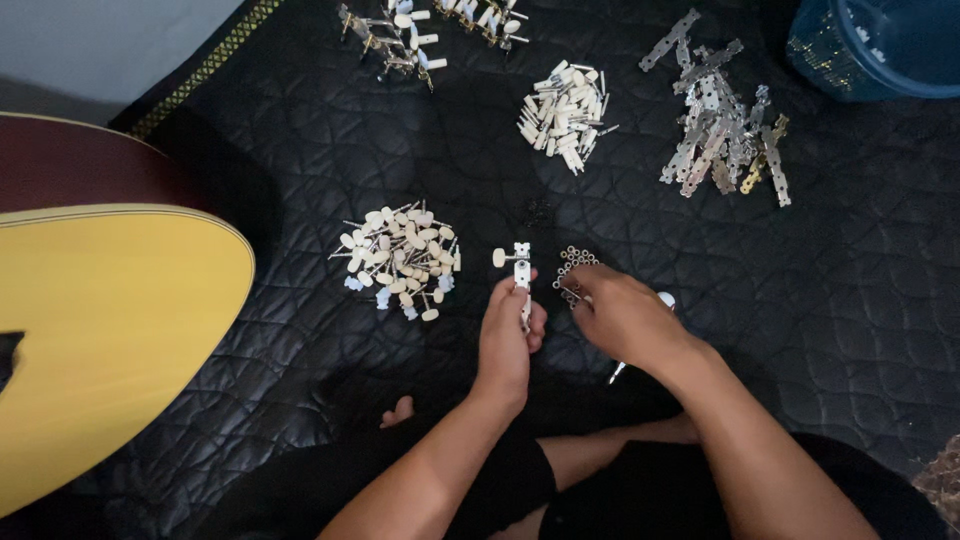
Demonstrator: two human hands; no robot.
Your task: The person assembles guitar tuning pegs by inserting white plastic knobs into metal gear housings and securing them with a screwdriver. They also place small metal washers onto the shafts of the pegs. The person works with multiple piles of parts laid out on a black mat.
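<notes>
My left hand (508, 335) grips a slim metal tuner plate (521, 272) with a cream knob sticking out at its top left, held upright over the black quilted mat (300, 150). My right hand (622, 315) reaches its fingertips into a small cluster of metal gears (575, 266) just right of the plate, and a screwdriver (640, 340) with a pale handle lies under that hand. A pile of cream-knobbed tuning pegs (400, 258) lies to the left of my left hand.
Further back sit a heap of white pegs (565, 115), a pile of bare metal plates (722, 130) and several assembled tuner strips (420, 35). A yellow guitar body (100, 330) fills the left. A blue tub (880, 45) stands at top right.
</notes>
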